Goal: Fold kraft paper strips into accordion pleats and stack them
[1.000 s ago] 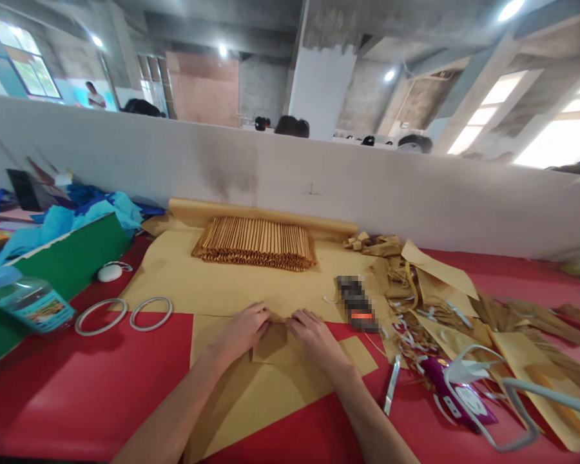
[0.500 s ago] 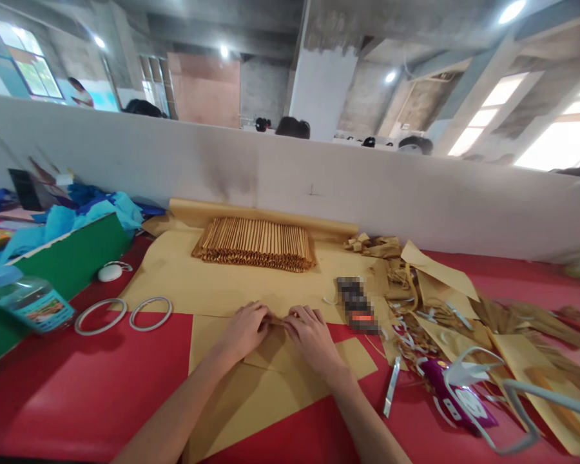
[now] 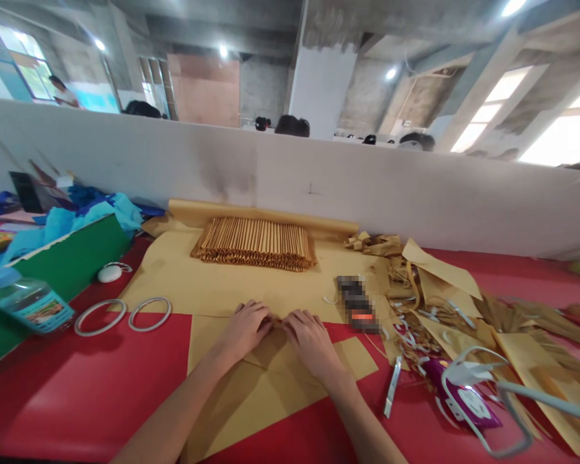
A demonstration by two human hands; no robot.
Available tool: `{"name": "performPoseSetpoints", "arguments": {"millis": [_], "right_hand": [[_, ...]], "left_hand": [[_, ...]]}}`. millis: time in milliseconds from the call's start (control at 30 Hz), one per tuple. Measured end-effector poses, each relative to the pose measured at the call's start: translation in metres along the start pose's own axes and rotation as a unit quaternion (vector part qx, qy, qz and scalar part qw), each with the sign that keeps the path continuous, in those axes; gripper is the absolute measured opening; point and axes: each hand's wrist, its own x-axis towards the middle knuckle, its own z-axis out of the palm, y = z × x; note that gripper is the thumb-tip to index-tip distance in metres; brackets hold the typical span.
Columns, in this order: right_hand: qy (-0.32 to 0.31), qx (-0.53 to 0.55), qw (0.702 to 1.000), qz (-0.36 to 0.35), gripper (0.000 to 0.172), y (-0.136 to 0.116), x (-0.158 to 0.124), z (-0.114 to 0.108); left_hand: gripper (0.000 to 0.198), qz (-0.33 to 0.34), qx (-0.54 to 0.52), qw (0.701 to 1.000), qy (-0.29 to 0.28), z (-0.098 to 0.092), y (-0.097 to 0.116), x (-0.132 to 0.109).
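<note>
Both hands meet over a sheet of brown kraft paper (image 3: 251, 412) lying on the red tabletop. My left hand (image 3: 247, 327) has its fingers curled and pinched at the paper's far edge. Close beside it, my right hand (image 3: 310, 335) pinches the same edge, fingers bent and thumb toward the left thumb. The narrow bit of paper between the fingertips is mostly hidden. Beyond the hands, a pleated stack of brown paper (image 3: 256, 243) rests on a larger brown sheet (image 3: 169, 277).
To the left are two rings of tape (image 3: 100, 317), a plastic bottle (image 3: 33, 303) and a green board (image 3: 77, 258). On the right lie a pixelated dark object (image 3: 357, 303), a cutter knife (image 3: 392, 386), a purple packet (image 3: 464, 393), a white cable (image 3: 517, 444) and paper scraps (image 3: 439, 283).
My hands stay almost in place at the paper's edge, with only slight finger movement. In the background, a person at the far left has shifted a little to the left.
</note>
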Motion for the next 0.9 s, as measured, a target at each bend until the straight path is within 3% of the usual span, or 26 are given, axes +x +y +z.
{"name": "performPoseSetpoints", "arguments": {"millis": [533, 633, 767, 833, 900], "right_hand": [[0.01, -0.083, 0.996, -0.024, 0.015, -0.006, -0.002, 0.004], [0.041, -0.074, 0.996, -0.02, 0.018, -0.005, -0.001, 0.003], [0.126, -0.033, 0.991, 0.042, 0.022, -0.004, 0.0, -0.006], [0.172, -0.022, 0.983, 0.066, 0.021, -0.006, -0.001, -0.011], [0.198, -0.019, 0.978, 0.065, 0.021, -0.009, -0.001, -0.015]], "left_hand": [[0.018, 0.032, -0.007, 0.999, -0.015, 0.003, -0.002, 0.0], [0.017, 0.052, -0.011, 0.998, 0.031, 0.001, 0.0, -0.001], [0.009, 0.056, -0.067, 0.983, 0.161, -0.004, 0.009, -0.002], [0.018, 0.035, -0.14, 0.975, 0.167, -0.005, 0.014, -0.002], [0.025, -0.007, -0.227, 0.965, 0.135, -0.004, 0.018, -0.002]]}}
